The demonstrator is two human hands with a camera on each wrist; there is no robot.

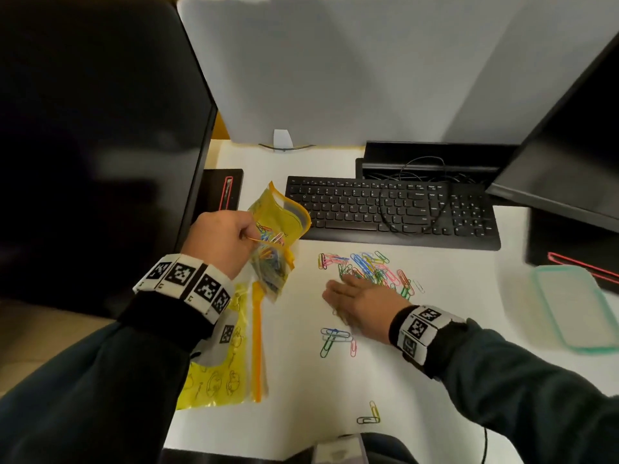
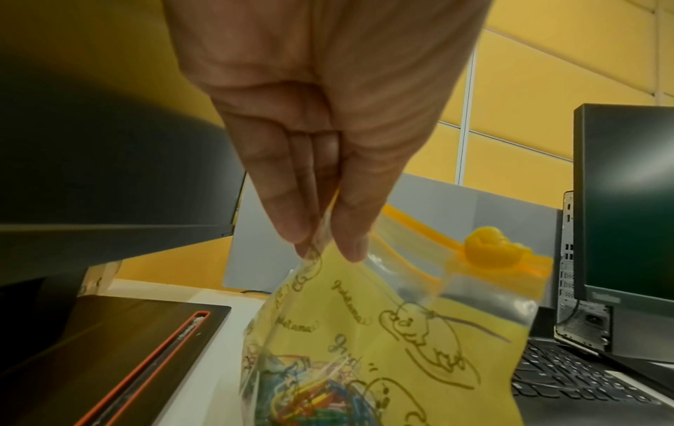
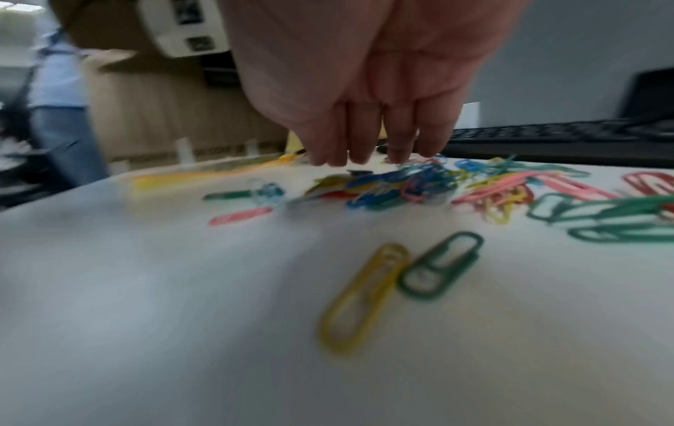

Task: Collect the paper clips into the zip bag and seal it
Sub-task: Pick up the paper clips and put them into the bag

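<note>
My left hand [image 1: 225, 240] pinches the rim of a yellow printed zip bag [image 1: 277, 233] and holds it above the desk, its mouth gaping. Thumb and fingers [image 2: 288, 219] pinch the bag's film [image 2: 383, 331], with coloured clips at the bottom and an orange slider [image 2: 488, 248] on the zip. A heap of coloured paper clips [image 1: 368, 267] lies on the white desk [image 1: 418, 380]. My right hand [image 1: 355, 296] reaches flat over the near-left side of the heap, fingers straight [image 3: 368, 141], holding nothing. Loose clips lie nearer me [image 1: 335, 339], [image 1: 370, 415], [image 3: 397, 285].
A second yellow zip bag [image 1: 231, 370] lies flat under my left wrist. A black keyboard [image 1: 392, 209] with a cable sits behind the heap. Dark monitors [image 1: 100, 145], [image 1: 569, 155] flank the desk. A teal-rimmed lid [image 1: 576, 306] lies at the right.
</note>
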